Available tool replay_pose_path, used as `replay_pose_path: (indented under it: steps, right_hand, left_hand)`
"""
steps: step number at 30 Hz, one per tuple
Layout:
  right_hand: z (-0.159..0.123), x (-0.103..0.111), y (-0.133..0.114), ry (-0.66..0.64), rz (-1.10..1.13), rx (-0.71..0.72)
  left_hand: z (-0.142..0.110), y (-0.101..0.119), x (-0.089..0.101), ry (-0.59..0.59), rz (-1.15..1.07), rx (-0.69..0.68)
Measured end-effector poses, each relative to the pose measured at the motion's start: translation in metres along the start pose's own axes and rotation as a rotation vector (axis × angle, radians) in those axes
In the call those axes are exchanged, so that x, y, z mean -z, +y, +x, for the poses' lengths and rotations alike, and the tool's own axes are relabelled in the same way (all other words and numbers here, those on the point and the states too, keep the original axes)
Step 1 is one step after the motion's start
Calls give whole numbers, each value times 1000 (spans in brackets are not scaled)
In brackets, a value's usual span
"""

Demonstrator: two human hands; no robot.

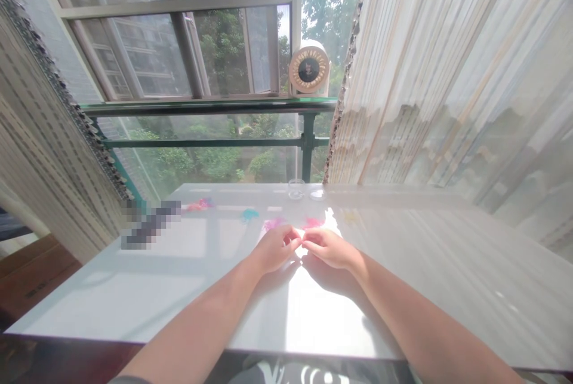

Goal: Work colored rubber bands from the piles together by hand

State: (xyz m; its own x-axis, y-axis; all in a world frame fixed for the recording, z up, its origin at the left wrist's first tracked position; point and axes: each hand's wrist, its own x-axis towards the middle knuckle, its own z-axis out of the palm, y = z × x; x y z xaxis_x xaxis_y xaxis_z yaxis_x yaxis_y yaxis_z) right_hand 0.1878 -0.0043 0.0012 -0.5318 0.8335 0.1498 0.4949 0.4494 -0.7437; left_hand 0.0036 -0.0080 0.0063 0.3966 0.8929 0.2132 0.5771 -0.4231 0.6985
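My left hand [279, 248] and my right hand [329, 246] meet over the middle of the white table [215, 300], fingertips pinched close together. Whatever lies between the fingertips is too small and washed out by sunlight to make out. Just beyond my left hand is a pinkish-purple pile [274, 223] of small bits. A red-pink pile [313, 223] lies just past my right hand. Farther left are a teal pile [249, 214] and a mixed pink and purple pile [200, 205]. A faint yellow pile [350, 217] sits to the right.
A clear round container [296, 189] and a small clear dish [317, 194] stand at the table's far edge. A round fan [308, 70] rests by the window rail. Curtains [430, 73] hang on both sides. A cardboard box [38, 276] is at the left.
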Motion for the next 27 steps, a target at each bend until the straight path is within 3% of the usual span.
replay_pose_path:
  steps: [27]
  right_hand:
    - [-2,4,-5,-23,44,-11]
  left_hand:
    - [4,-6,2,30,8,-55]
